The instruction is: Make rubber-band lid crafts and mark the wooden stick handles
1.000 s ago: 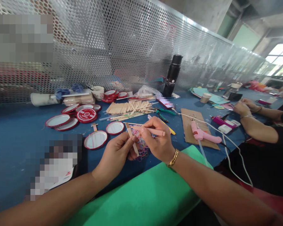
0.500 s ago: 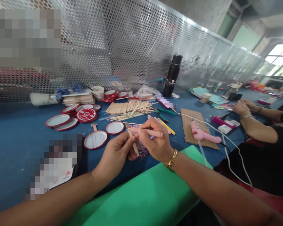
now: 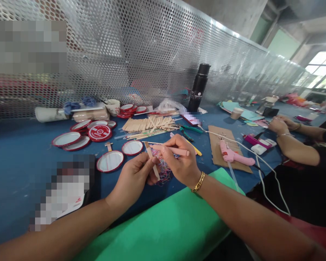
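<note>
In the head view, the only view here, your left hand (image 3: 134,170) pinches a flat wooden stick (image 3: 155,170) with the thumb on top and the fingers under it, and your right hand (image 3: 180,159) pinches a pink marker (image 3: 179,151) the way you hold a pencil. The stick is right in front of you, between your 2 hands, over a messy tangle of thread (image 3: 167,170). Its long way runs from the far left down to the near right, and the marker lies across it, with its front end pointing left at the far part of the stick. Your left hand is nearer, since it holds the stick, and your right hand is just to the right of it. The marker's front end is at the stick or just beside it; I cannot tell if the 2 touch. The stick looks thin and straight, with a round near end. Most of it is pale, like bare wood, but the far end is brown
</note>
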`<act>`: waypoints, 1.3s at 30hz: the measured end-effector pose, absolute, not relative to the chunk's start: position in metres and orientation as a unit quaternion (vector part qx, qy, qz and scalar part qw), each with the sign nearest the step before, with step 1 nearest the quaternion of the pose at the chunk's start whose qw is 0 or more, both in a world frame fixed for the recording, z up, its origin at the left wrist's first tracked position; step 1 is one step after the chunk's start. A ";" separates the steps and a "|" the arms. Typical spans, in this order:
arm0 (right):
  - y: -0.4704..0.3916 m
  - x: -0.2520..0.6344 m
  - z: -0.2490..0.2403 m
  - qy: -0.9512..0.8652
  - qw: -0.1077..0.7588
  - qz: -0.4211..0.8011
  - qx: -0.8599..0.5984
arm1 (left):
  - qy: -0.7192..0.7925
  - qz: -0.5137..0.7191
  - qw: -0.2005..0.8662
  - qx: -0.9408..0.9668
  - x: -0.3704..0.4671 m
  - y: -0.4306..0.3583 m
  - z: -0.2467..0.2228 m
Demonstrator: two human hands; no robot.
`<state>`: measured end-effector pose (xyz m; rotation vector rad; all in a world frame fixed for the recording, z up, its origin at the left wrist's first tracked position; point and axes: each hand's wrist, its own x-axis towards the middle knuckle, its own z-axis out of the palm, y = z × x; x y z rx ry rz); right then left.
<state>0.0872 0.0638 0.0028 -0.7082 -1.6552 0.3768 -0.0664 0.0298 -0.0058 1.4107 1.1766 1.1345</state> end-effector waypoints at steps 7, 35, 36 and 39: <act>0.064 0.087 0.003 -0.728 0.594 0.158 -0.304 | 0.478 0.462 0.473 0.579 -0.067 0.031 -0.006; 0.063 0.087 0.004 -0.712 0.611 0.165 -0.304 | 0.482 0.460 0.474 0.575 -0.067 0.031 -0.006; 0.063 0.087 0.004 -0.716 0.606 0.165 -0.304 | 0.482 0.459 0.474 0.577 -0.067 0.030 -0.006; 0.063 0.087 0.004 -0.724 0.594 0.167 -0.308 | 0.481 0.457 0.475 0.578 -0.067 0.030 -0.006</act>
